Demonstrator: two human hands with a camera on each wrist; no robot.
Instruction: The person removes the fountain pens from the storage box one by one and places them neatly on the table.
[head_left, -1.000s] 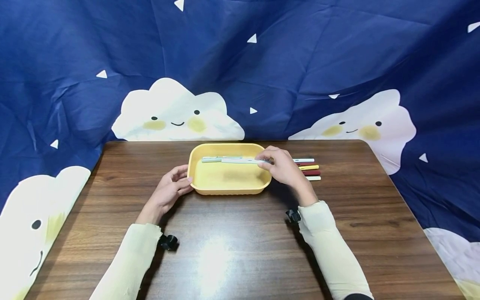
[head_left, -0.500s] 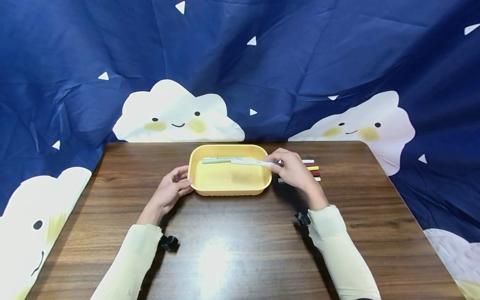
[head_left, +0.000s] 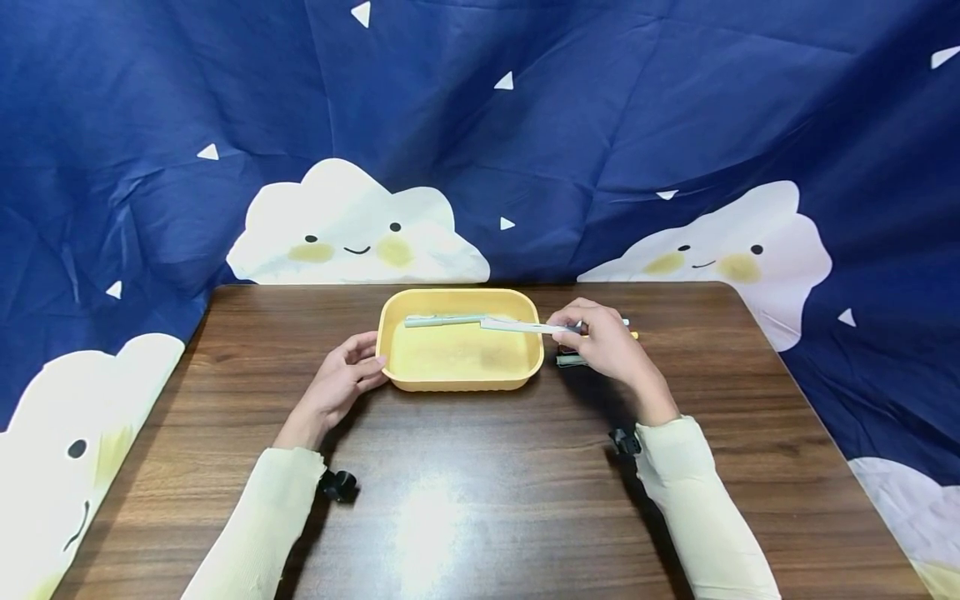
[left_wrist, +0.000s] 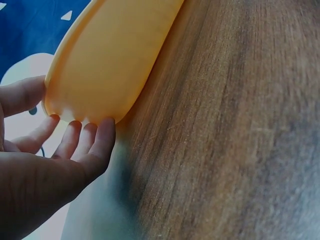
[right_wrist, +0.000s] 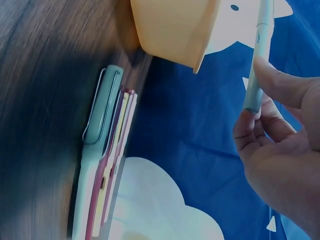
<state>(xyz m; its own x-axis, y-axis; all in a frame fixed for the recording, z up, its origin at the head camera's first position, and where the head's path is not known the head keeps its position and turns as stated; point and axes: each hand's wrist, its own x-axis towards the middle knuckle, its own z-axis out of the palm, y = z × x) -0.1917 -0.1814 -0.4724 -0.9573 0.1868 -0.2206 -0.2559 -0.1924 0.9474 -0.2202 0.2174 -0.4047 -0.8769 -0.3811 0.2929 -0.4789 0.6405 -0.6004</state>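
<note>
A yellow plastic tray [head_left: 457,354] stands near the back of the table. My left hand [head_left: 347,375] holds its left end; in the left wrist view the fingertips [left_wrist: 105,131] press against the tray's outer wall. Inside lies a pale green pen [head_left: 442,321] along the back. My right hand [head_left: 600,337] pinches one end of a light-coloured pen [head_left: 517,326] between thumb and fingers, above the tray's right rim. The held pen's left end overlaps the green pen in the head view; whether they touch I cannot tell.
Right of the tray, several pens lie side by side, partly hidden by the right hand: a green pen [right_wrist: 105,107] with a wire clip, then maroon, yellow and pale ones. Behind the brown wooden table [head_left: 480,517] hangs a blue cloth [head_left: 570,125] with cloud prints.
My right hand has drawn the light pen rightward, from over the tray's middle to its right rim. The left hand and the tray have stayed in place.
</note>
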